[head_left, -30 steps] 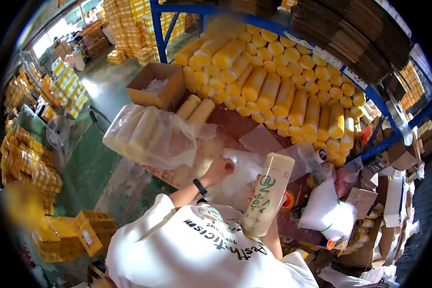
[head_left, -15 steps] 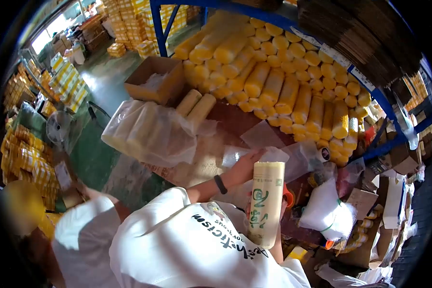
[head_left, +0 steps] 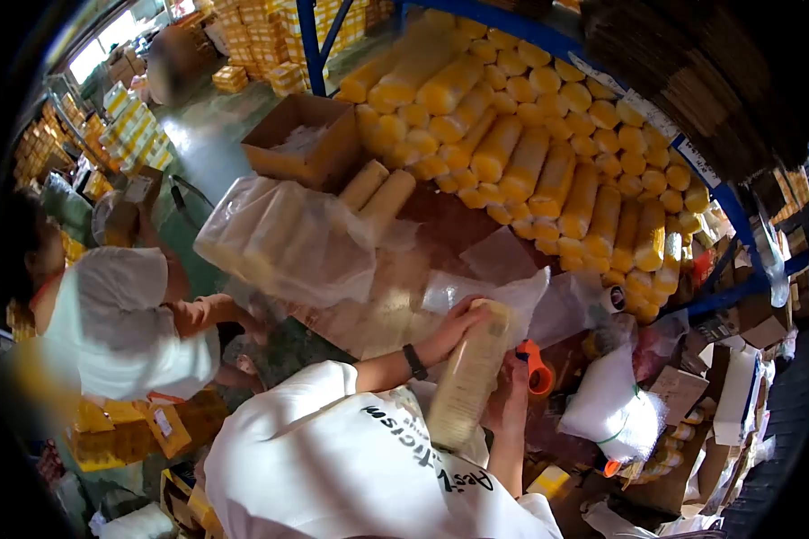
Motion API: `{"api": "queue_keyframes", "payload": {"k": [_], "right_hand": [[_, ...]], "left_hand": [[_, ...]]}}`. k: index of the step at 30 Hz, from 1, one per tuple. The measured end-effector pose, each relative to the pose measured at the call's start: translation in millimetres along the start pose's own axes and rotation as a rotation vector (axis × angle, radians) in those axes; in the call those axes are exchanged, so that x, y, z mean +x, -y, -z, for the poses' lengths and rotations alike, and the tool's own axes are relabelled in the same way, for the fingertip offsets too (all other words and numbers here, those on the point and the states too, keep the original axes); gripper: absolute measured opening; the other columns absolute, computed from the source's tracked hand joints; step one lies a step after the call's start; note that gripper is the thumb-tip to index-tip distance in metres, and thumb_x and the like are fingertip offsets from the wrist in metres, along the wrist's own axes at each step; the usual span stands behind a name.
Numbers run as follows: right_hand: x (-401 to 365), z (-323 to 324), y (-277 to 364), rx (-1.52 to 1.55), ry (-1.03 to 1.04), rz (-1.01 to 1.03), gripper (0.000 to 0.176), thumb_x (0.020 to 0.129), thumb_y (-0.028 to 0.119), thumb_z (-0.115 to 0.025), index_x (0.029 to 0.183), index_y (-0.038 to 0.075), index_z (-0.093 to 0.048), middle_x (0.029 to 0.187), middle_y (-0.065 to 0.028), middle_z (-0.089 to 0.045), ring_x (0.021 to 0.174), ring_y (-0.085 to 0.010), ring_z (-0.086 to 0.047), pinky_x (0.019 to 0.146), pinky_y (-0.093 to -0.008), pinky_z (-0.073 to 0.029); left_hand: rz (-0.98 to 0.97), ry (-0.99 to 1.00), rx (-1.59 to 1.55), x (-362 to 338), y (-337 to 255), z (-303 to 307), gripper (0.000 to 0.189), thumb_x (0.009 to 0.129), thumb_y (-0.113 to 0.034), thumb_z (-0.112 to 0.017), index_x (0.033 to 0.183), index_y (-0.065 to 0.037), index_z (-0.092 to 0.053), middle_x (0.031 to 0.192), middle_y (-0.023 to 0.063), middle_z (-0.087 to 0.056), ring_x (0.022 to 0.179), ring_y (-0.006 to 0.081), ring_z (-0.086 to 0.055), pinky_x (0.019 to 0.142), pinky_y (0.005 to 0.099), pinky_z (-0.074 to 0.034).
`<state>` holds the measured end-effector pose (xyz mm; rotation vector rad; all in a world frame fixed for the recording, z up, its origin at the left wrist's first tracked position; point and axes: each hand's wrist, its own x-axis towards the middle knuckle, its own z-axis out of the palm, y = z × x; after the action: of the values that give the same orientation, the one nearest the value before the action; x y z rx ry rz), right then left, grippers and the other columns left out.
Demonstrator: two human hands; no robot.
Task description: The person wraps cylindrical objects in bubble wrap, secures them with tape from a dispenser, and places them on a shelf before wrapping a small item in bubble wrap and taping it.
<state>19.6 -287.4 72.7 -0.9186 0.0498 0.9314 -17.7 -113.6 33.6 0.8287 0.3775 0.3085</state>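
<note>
A cream cylindrical pack (head_left: 466, 382) in clear plastic leans diagonally in front of my white shirt. My left hand (head_left: 463, 328), wearing a dark wristband, grips its upper end, where a loose clear plastic sheet (head_left: 526, 292) stands out. Against the pack's lower right side rests my right hand (head_left: 511, 391), its fingers partly hidden behind the pack. Just right of that hand is an orange tape dispenser (head_left: 537, 368). Beyond my left arm, more cream rolls (head_left: 274, 229) lie under a clear plastic bag on the table (head_left: 386, 310).
Yellow-wrapped rolls (head_left: 530, 166) are stacked high on a blue rack (head_left: 737, 211). An open cardboard box (head_left: 306, 148) stands behind the bagged rolls. At right lies a white plastic bundle (head_left: 611, 395). A person in white (head_left: 117, 314) bends over boxes at left.
The pack has tilted and turned, so its green writing no longer faces me. My left hand has come onto its upper end. At left, the other person has moved further into view.
</note>
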Motion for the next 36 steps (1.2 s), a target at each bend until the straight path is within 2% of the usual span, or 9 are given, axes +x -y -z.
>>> {"api": "queue_keyframes", "payload": {"k": [4, 14, 17, 18, 19, 21, 27, 31, 36], "right_hand": [[42, 5, 8, -0.641, -0.134, 0.336, 0.031, 0.095, 0.018, -0.051, 0.124, 0.007, -0.047, 0.108, -0.0015, -0.053, 0.099, -0.0127, -0.049, 0.086, -0.0261, -0.04], [72, 17, 14, -0.327, -0.095, 0.31, 0.021, 0.093, 0.018, -0.054, 0.104, 0.001, -0.058, 0.098, -0.0035, -0.06, 0.086, -0.0136, -0.054, 0.073, -0.028, -0.046], [82, 18, -5, -0.356, -0.165, 0.584, 0.017, 0.094, 0.019, -0.052, 0.095, 0.002, -0.058, 0.09, -0.0028, -0.06, 0.08, -0.0133, -0.054, 0.069, -0.0288, -0.046], [80, 10, -3, -0.645, -0.18, 0.794, 0.016, 0.095, 0.017, -0.051, 0.088, 0.003, -0.056, 0.085, -0.0018, -0.057, 0.075, -0.0135, -0.053, 0.065, -0.0281, -0.045], [81, 15, -5, -0.393, -0.133, 0.714, 0.016, 0.096, 0.017, -0.048, 0.089, 0.004, -0.054, 0.084, -0.0009, -0.056, 0.075, -0.0129, -0.052, 0.066, -0.0278, -0.044], [71, 8, -8, -0.203, -0.236, 0.738, 0.017, 0.098, 0.02, -0.046, 0.092, 0.004, -0.05, 0.087, -0.0016, -0.054, 0.078, -0.0128, -0.05, 0.07, -0.0265, -0.043], [40, -2, -13, -0.628, -0.311, 0.797, 0.024, 0.099, 0.028, -0.045, 0.094, 0.005, -0.051, 0.091, -0.0007, -0.053, 0.084, -0.0122, -0.048, 0.077, -0.0249, -0.039], [20, 13, -35, -0.583, -0.305, 0.584, 0.029, 0.099, 0.027, -0.044, 0.11, 0.001, -0.051, 0.096, -0.001, -0.052, 0.087, -0.012, -0.045, 0.079, -0.0262, -0.04], [-13, 54, -54, -0.592, -0.241, 0.167, 0.035, 0.099, 0.033, -0.044, 0.113, 0.002, -0.052, 0.095, 0.0006, -0.052, 0.085, -0.0093, -0.044, 0.077, -0.024, -0.039]], "left_hand": [[0.072, 0.069, -0.217, -12, -3, -4, 0.036, 0.096, -0.034, -0.048, 0.12, -0.008, -0.05, 0.11, 0.004, -0.057, 0.098, 0.0128, -0.056, 0.088, 0.0284, -0.045], [0.264, 0.191, -0.735, 5, 6, 8, 0.029, 0.094, -0.029, -0.05, 0.113, -0.008, -0.056, 0.11, 0.006, -0.061, 0.099, 0.0178, -0.058, 0.089, 0.0347, -0.048], [0.27, 0.326, -0.836, 9, 16, 6, 0.027, 0.092, -0.026, -0.054, 0.111, -0.007, -0.056, 0.107, 0.0068, -0.062, 0.097, 0.0166, -0.059, 0.086, 0.035, -0.05], [0.293, 0.268, -0.8, 9, 20, 5, 0.026, 0.092, -0.023, -0.054, 0.111, -0.006, -0.056, 0.107, 0.0065, -0.062, 0.097, 0.0162, -0.059, 0.086, 0.0337, -0.05], [0.315, 0.21, -0.768, 8, 20, 3, 0.024, 0.092, -0.021, -0.054, 0.111, -0.006, -0.056, 0.106, 0.0062, -0.062, 0.097, 0.0158, -0.059, 0.087, 0.0323, -0.05], [0.138, 0.053, -0.57, 5, 16, -5, 0.018, 0.093, -0.017, -0.052, 0.107, -0.006, -0.056, 0.1, 0.0049, -0.061, 0.092, 0.0129, -0.058, 0.082, 0.0289, -0.049], [-0.464, -0.369, 0.277, -8, 11, -14, 0.011, 0.093, -0.006, -0.049, 0.082, -0.005, -0.045, 0.072, 0.0024, -0.045, 0.065, 0.0109, -0.043, 0.061, 0.0233, -0.039], [-0.596, -0.404, 0.655, -37, 18, 7, 0.007, 0.084, 0.001, -0.052, 0.083, -0.001, -0.046, 0.068, 0.0126, -0.048, 0.064, 0.0171, -0.05, 0.058, 0.0311, -0.041], [-0.513, -0.075, 1.084, -78, 10, 51, 0.003, 0.088, -0.003, -0.054, 0.09, -0.002, -0.054, 0.076, 0.0203, -0.056, 0.065, 0.0293, -0.058, 0.057, 0.033, -0.043]]}}
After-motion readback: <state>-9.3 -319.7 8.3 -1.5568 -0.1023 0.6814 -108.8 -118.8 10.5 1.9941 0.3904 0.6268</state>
